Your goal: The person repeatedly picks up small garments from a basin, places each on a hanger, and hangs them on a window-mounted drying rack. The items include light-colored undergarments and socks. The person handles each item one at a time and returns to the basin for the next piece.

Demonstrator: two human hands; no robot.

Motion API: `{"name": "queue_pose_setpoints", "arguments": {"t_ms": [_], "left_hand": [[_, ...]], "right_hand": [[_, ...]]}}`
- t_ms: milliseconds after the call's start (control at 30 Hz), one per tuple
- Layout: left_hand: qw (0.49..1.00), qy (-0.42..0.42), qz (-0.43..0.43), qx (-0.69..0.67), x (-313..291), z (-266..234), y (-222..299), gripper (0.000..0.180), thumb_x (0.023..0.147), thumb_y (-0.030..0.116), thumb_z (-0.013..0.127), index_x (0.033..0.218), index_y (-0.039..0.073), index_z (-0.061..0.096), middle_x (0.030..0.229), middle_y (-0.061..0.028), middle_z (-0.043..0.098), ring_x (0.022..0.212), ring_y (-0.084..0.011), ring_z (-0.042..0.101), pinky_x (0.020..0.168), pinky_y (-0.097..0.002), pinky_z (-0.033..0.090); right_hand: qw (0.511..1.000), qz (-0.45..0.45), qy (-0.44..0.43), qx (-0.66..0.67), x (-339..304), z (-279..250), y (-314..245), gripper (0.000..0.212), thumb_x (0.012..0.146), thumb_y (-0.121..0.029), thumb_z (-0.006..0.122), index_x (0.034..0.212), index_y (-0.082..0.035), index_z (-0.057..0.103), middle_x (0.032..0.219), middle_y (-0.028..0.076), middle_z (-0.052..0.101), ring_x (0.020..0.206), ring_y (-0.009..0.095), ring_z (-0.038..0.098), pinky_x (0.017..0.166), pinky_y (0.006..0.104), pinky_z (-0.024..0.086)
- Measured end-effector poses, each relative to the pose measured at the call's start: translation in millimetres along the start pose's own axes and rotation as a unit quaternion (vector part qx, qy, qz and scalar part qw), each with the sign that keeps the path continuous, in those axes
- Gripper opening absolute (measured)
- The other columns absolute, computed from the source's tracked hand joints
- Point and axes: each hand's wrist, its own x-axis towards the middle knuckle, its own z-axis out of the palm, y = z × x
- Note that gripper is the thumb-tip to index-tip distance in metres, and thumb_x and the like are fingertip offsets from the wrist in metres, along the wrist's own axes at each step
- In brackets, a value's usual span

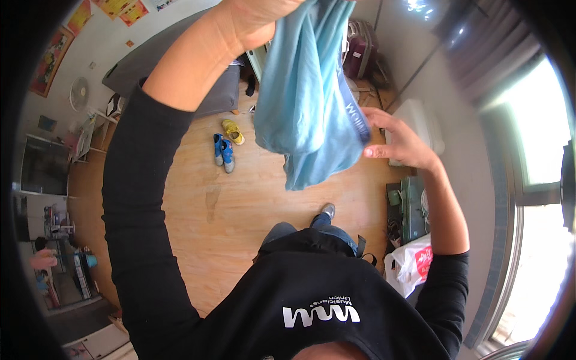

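Note:
Light blue underpants (306, 90) with a darker blue waistband (355, 114) hang in loose folds in front of me at the top of the view. My left hand (255, 24) is raised, its fingers closed on the upper part of the cloth; the fingertips run past the top edge. On the other side, my right hand (405, 141) is at the waistband, thumb near its lower end and index finger partly behind it. The lowest corner of the cloth hangs free above the wooden floor (240, 198).
Blue shoes (224, 153) and a yellow shoe (233, 131) lie on the floor ahead. A grey sofa (219, 90) and a maroon suitcase (360, 54) are farther off. A white plastic bag (399, 267) sits by a glass-topped unit (413, 201) at right, near a bright window (540, 120).

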Motion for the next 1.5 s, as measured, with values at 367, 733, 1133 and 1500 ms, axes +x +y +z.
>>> {"name": "queue_pose_setpoints", "arguments": {"t_ms": [367, 733, 1133, 1500], "left_hand": [[0.706, -0.197, -0.112, 0.672, -17.5, -95.0, -107.0, 0.045, 0.059, 0.047, 0.075, 0.081, 0.01, 0.064, 0.074, -0.0114, 0.062, 0.075, -0.0291, 0.057, 0.068, -0.042, 0.044], [0.801, -0.122, 0.16, 0.564, 114.7, -145.8, -246.1, 0.008, 0.075, 0.021, 0.063, 0.08, 0.017, 0.068, 0.076, -0.0052, 0.057, 0.083, -0.0242, 0.051, 0.076, -0.0369, 0.04], [0.649, -0.383, 0.016, 0.657, 83.2, -198.5, -458.9, 0.011, 0.072, 0.027, 0.061, 0.072, 0.02, 0.069, 0.076, -0.0016, 0.065, 0.087, -0.0218, 0.059, 0.082, -0.0478, 0.035], [0.845, -0.037, 0.008, 0.534, 169.7, -247.7, -290.4, 0.042, 0.078, 0.011, 0.064, 0.118, 0.01, 0.051, 0.089, -0.0133, 0.063, 0.083, -0.0316, 0.06, 0.071, -0.0388, 0.047]], "right_hand": [[0.99, 0.063, -0.021, 0.127, -13.8, -145.7, 10.2, 0.022, 0.082, -0.021, 0.067, 0.077, 0.001, 0.063, 0.07, 0.005, 0.06, 0.065, 0.012, 0.053, 0.073, 0.0259, 0.042], [0.784, 0.536, 0.139, -0.279, -15.0, -220.1, -22.1, 0.037, 0.079, -0.033, 0.066, 0.102, -0.004, 0.064, 0.104, 0.015, 0.059, 0.107, 0.021, 0.051, 0.102, 0.04, 0.028], [0.818, 0.49, -0.04, -0.298, -33.8, 11.4, 249.0, 0.024, 0.083, -0.029, 0.055, 0.096, -0.011, 0.065, 0.098, 0.008, 0.062, 0.105, 0.022, 0.054, 0.106, 0.0504, 0.016], [0.817, 0.306, 0.304, -0.383, 39.6, -90.1, 73.9, 0.014, 0.077, -0.002, 0.059, 0.089, -0.008, 0.061, 0.085, 0.005, 0.062, 0.093, 0.021, 0.058, 0.109, 0.0486, 0.015]]}}
